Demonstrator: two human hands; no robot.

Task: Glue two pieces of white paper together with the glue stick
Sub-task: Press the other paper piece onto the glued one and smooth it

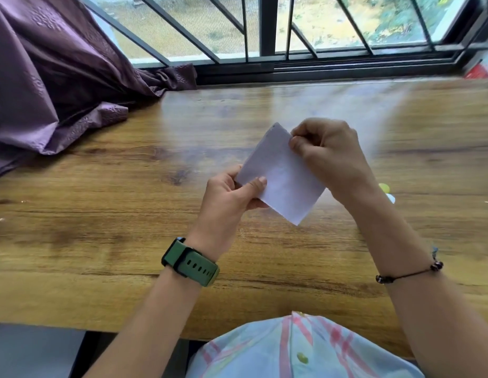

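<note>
White paper (278,175), pinched between both hands (229,197)

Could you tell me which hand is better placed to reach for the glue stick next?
Probably the right hand: a yellow-green and white object, possibly the glue stick, peeks out just beyond its wrist. The left hand pinches the white paper's lower edge and could hold it alone.

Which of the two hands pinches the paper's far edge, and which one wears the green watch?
The right hand pinches the white paper at its far edge; the left hand, wearing the green watch, holds the near corner.
</note>
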